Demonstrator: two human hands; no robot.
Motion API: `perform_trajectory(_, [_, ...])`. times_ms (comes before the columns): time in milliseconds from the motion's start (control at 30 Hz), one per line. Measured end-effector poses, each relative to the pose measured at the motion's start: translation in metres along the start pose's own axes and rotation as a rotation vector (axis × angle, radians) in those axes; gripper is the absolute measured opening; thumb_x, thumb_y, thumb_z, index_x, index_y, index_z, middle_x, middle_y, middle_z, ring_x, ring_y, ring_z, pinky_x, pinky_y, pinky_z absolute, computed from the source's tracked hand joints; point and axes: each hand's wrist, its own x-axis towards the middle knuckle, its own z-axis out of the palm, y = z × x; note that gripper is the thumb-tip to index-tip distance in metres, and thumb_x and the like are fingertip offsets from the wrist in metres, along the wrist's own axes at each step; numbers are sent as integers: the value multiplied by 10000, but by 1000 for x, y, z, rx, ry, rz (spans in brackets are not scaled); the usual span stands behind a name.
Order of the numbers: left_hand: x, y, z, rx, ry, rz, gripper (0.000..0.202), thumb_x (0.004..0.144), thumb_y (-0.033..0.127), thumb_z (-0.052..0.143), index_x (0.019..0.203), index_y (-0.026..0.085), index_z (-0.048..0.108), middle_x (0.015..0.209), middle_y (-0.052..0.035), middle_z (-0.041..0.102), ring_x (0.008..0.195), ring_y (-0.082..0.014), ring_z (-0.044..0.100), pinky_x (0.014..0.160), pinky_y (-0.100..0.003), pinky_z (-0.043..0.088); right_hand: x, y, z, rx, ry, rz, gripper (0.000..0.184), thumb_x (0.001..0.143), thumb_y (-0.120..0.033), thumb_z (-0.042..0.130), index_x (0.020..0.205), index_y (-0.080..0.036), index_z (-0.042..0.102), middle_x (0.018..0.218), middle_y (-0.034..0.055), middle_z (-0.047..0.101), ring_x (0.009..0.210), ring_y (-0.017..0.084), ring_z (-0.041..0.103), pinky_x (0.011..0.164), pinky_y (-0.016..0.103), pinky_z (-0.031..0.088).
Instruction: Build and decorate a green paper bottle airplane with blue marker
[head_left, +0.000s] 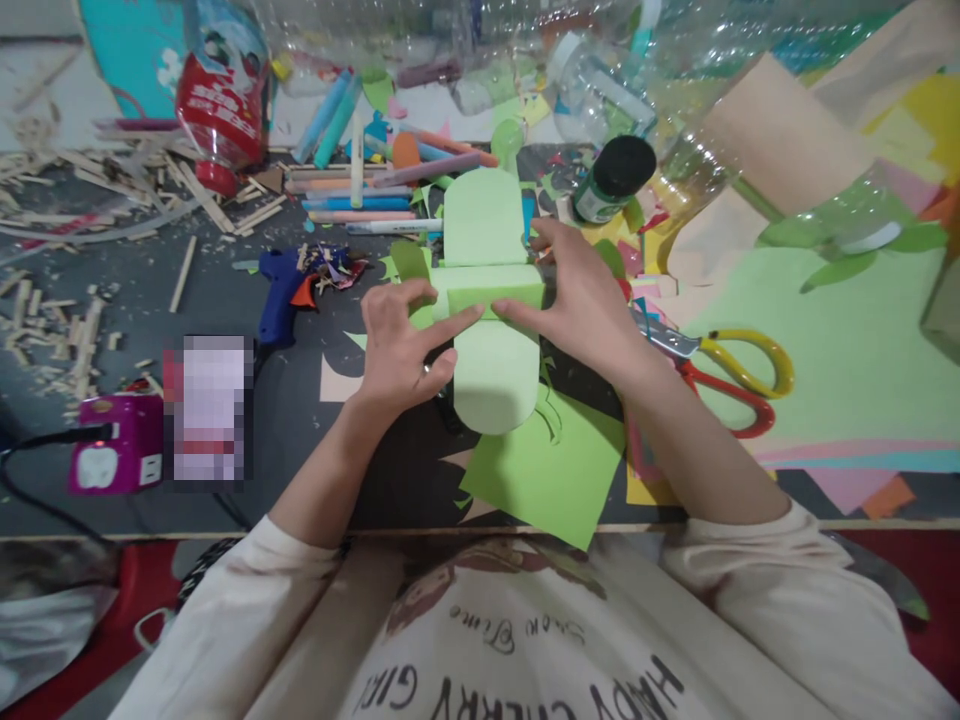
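A long pale green paper shape [484, 225] with rounded ends lies on the dark table [285, 440]. A darker green paper band [495, 290] crosses its middle. My left hand [397, 345] presses the band's left part with its forefinger stretched out. My right hand [581, 300] meets it from the right, forefinger on the band and the other fingers over the band's right end. Both hands are pinching and pressing the band against the shape.
A green paper sheet [547, 475] lies below the shape. Yellow and red scissors [739, 375] sit to the right, a blue glue gun [281, 290] to the left, markers [360, 195] and a green glue bottle [611, 180] behind. Wooden sticks [97, 210] litter the left; a purple power strip [116, 445] sits near the front.
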Motion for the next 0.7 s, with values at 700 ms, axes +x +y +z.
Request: perform_trajectory(700, [8, -2, 5, -195, 325, -61, 249, 959, 464, 550, 975, 265, 699, 939, -30, 633, 926, -185, 589, 865, -355, 466, 4, 17, -18, 198, -172, 15, 682, 796, -452, 704, 1394, -281, 425, 1386, 110, 543, 1249, 325, 557, 1019, 513, 486])
